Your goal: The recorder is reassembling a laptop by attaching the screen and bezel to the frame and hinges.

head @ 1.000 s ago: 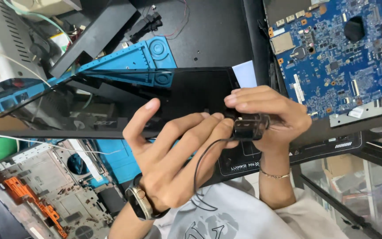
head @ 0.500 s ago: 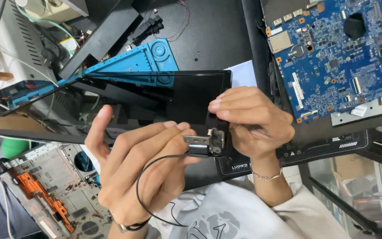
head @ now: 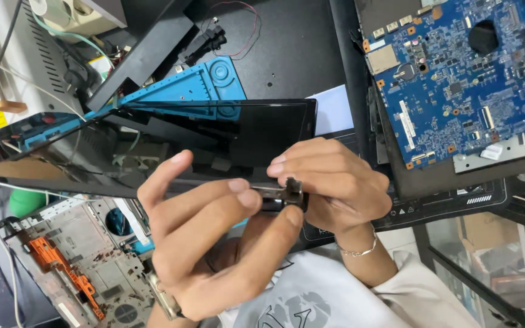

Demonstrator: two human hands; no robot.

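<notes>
Both my hands meet at the lower corner of a black laptop screen panel (head: 256,130) that lies tilted across the bench. My left hand (head: 214,243) pinches a small black and metal hinge piece (head: 284,194) between thumb and fingers. My right hand (head: 329,185) curls over the same hinge piece from the right, fingertips on its top. A thin black cable runs down from the piece behind my left hand. A watch sits on my left wrist, a thin bracelet on my right.
A blue motherboard (head: 457,79) in a black laptop base sits at the upper right. A blue plastic mat (head: 202,85) lies under the panel. A bare metal laptop chassis (head: 68,267) with orange parts lies at the lower left. Cables and a beige device crowd the upper left.
My left hand has risen and closed its fingers onto the hinge piece. The loose cable loop has slipped behind my left hand. The view has shifted slightly closer.
</notes>
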